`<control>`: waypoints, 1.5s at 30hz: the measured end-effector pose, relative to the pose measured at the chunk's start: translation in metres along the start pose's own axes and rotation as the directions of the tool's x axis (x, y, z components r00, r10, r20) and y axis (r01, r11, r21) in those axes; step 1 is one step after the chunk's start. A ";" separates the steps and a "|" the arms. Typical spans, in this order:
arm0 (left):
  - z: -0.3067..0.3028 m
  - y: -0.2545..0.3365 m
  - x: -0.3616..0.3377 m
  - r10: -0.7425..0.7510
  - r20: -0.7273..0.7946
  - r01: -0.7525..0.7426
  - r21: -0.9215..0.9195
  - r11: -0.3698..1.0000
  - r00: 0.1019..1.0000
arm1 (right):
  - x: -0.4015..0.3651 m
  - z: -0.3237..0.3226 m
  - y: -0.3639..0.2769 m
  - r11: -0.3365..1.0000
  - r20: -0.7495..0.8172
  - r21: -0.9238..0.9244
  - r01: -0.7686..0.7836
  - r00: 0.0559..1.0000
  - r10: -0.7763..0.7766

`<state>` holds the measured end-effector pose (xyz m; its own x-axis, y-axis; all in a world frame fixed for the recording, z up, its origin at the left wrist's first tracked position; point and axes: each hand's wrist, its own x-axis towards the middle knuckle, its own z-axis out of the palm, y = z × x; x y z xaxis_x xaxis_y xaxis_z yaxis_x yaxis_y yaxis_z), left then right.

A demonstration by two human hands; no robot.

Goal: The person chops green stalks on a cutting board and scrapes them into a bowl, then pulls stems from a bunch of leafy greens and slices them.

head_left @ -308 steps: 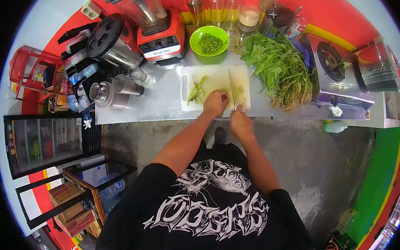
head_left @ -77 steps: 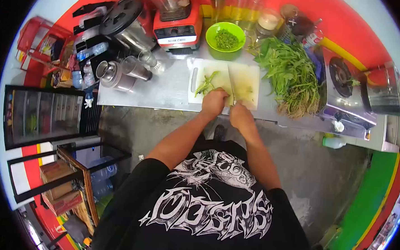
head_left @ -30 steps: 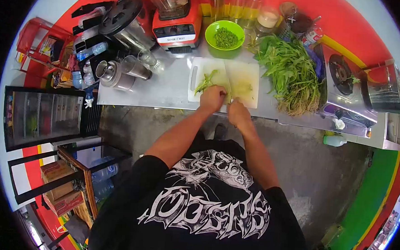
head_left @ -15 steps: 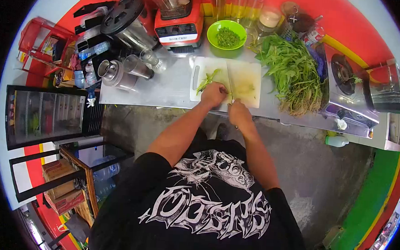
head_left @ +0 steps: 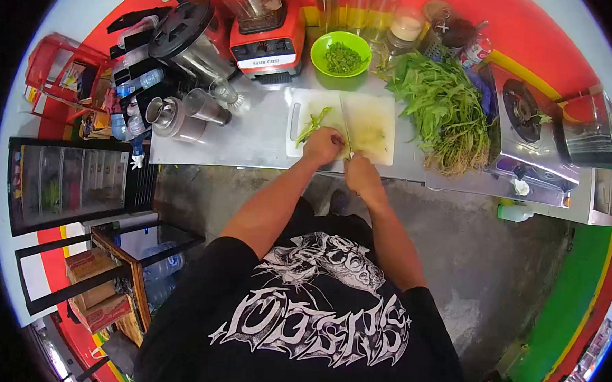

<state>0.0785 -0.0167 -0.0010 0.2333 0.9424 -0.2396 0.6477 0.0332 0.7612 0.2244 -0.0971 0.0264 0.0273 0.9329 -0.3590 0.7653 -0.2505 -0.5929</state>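
Both of my hands are over a white cutting board at the counter's front edge. My left hand is closed around green leafy stalks, whose tops stick out to its upper left on the board. In my right hand is the handle of a knife, its blade pointing away from me across the middle of the board, close to my left fingertips. Small cut bits lie on the board's right half. Behind the board, a lime-green bowl holds chopped greens.
A large heap of leafy greens with roots lies right of the board, beside a gas stove. A red blender stands behind on the left, near a metal shaker and glasses. Bottles line the back wall.
The view has shifted slightly, moving the counter a little to the left in the picture. Both hands keep nearly the same place on the board, still holding the stalks and the knife.
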 end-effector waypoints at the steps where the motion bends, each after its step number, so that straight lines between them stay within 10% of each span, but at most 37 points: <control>1: -0.002 0.000 -0.001 0.046 0.002 -0.046 0.012 0.999 0.999 | 0.001 0.000 -0.001 1.000 -0.024 -0.013 0.015 1.000 -0.015; 45: -0.002 -0.002 0.014 -0.143 0.081 0.134 0.106 0.985 0.986 | -0.001 0.007 -0.016 0.985 0.003 -0.009 -0.172 0.985 0.173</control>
<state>0.0788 -0.0028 -0.0043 0.1963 0.8979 -0.3939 0.7461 0.1239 0.6542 0.2075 -0.0960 0.0308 0.1568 0.8749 -0.4583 0.7548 -0.4054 -0.5156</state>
